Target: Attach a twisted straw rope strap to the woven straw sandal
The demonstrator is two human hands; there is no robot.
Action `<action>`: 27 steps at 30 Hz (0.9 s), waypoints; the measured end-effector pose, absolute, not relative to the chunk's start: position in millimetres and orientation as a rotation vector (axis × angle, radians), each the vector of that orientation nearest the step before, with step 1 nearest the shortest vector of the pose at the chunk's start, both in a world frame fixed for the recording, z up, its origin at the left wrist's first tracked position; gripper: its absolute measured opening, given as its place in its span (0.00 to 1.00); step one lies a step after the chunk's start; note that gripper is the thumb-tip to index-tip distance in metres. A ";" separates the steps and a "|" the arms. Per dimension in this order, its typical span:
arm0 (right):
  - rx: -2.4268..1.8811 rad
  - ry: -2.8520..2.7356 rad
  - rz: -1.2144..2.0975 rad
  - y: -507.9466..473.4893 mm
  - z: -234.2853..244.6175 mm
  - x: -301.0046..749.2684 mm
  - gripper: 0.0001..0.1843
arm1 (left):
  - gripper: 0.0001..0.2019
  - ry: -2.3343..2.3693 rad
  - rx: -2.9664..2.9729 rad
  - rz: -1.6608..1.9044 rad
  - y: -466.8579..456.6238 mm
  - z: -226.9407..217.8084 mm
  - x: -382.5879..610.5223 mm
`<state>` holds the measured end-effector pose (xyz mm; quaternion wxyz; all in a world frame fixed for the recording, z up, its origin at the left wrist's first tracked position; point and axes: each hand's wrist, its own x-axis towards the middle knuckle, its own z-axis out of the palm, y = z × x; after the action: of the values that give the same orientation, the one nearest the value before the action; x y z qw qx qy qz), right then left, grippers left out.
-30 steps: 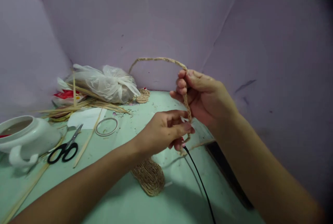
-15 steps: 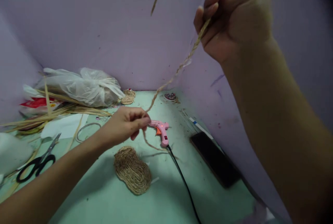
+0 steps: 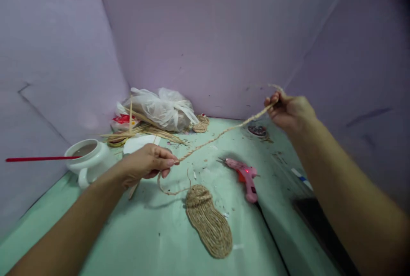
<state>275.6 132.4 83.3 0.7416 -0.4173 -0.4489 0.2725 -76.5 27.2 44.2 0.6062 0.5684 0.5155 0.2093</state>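
A braided straw cord (image 3: 221, 133) runs taut between my two hands above the green table (image 3: 153, 242). My left hand (image 3: 145, 165) pinches its near end, closed around it. My right hand (image 3: 288, 111) grips the far end, closed, near the right wall. From my left hand a loose loop of cord curls down to a woven straw sole (image 3: 209, 222) lying flat on the table. A pink glue gun (image 3: 245, 175) with a red light on lies to the right of the sole, between my arms.
A white pot (image 3: 88, 160) with a red stick (image 3: 38, 159) stands at left. A plastic bag (image 3: 160, 107) and loose straw (image 3: 141, 133) lie at the back. A small woven piece (image 3: 201, 124), a round dish (image 3: 257, 130) and a dark phone (image 3: 323, 224) are also there. Purple walls enclose the table.
My right hand has dropped from high up to mid height at the right, stretching the cord flatter. The view has swung left, so the pot shows again and the scissors are out of sight.
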 end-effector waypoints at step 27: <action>-1.372 -1.969 0.109 41.7 23.9 172.3 0.14 | 0.13 0.938 1.161 0.489 45.8 11.8 -64.3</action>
<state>172.3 41.7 23.9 0.3613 -0.5325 -0.7643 0.0421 -64.3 45.8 11.8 0.7073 0.5225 0.4221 0.2203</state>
